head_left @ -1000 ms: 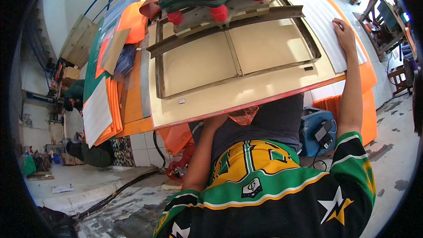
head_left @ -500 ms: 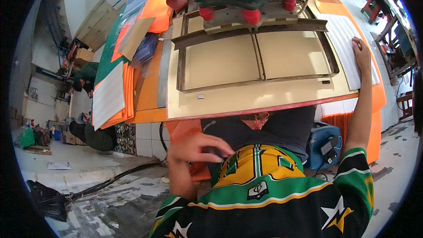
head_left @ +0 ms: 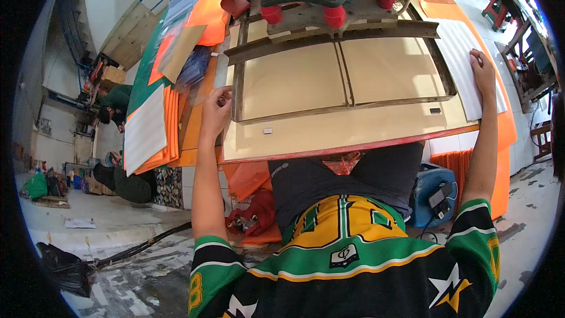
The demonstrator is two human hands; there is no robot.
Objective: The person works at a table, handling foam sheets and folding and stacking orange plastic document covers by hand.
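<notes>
My left hand [head_left: 216, 109], fingers curled, is at the left edge of the cream board [head_left: 318, 135], beside the front left corner of the metal frame [head_left: 353, 105]. Anything between its fingers is too dark to make out. On the white sheets [head_left: 456, 41] at the right rests my right hand [head_left: 482, 70], its fingers bent together with nothing visible in them. The frame lies on the board, with a dark crossbar [head_left: 376, 32] over it and a green clamp head with red knobs [head_left: 334, 16] above.
Orange and white sheets [head_left: 147, 126] and plastic film [head_left: 191, 68] lie at the left. A blue case [head_left: 432, 197] stands below the table's right side. Red cloth [head_left: 256, 212] hangs low in front. Another person [head_left: 118, 100] is at the far left.
My left hand has risen from below the board's front edge, across my lap, to the board's left side. The frame's left end has shifted slightly left. My right hand stays on the white sheets.
</notes>
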